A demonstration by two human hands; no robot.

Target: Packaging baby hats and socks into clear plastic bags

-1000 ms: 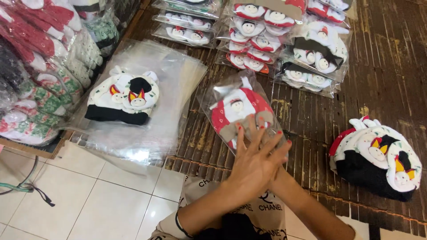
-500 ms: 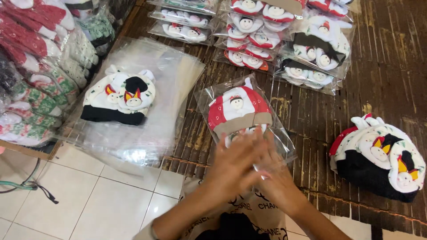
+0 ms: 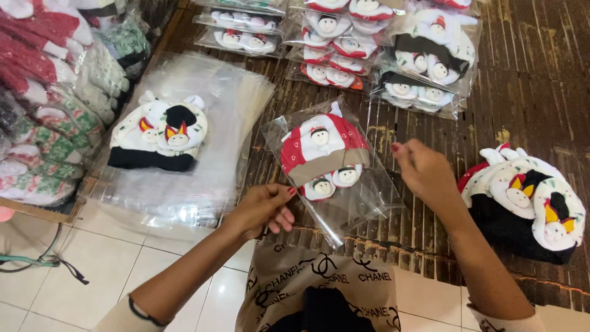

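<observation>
Head view shows the left hand [image 3: 261, 209] pinching the clear bag [image 3: 332, 169] at 7 o'clock and the right hand [image 3: 424, 169] at 3; it looks light, soft, slippery.

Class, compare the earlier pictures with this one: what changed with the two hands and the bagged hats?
Both hands lifted off the clear bag of red hats and parted: left hand to its lower-left edge, right hand to its right side. The stack of empty bags and the hat piles stayed put.
</observation>
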